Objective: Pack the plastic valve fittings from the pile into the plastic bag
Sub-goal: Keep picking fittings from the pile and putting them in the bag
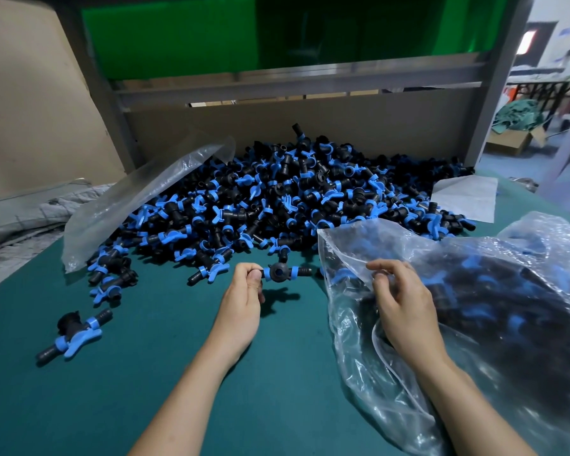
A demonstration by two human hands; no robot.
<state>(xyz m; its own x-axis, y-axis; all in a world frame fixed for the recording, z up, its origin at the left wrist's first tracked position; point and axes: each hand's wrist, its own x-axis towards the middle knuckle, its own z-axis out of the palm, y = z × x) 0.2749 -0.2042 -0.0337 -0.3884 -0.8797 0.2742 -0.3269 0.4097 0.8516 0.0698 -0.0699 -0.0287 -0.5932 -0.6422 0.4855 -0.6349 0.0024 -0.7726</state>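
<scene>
While L hand [244, 299] pinches fitting [279, 273] above table [145, 373], R hand [403, 312] pinches bag [343, 248] rim; table shows btwn pile [293, 199] edge & bag mouth.

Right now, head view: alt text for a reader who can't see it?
The left hand pinches one black-and-blue valve fitting by its end above the green table, beside the mouth of a clear plastic bag whose edge the right hand pinches; the bag holds many fittings. Behind lies a big pile of the same fittings.
</scene>
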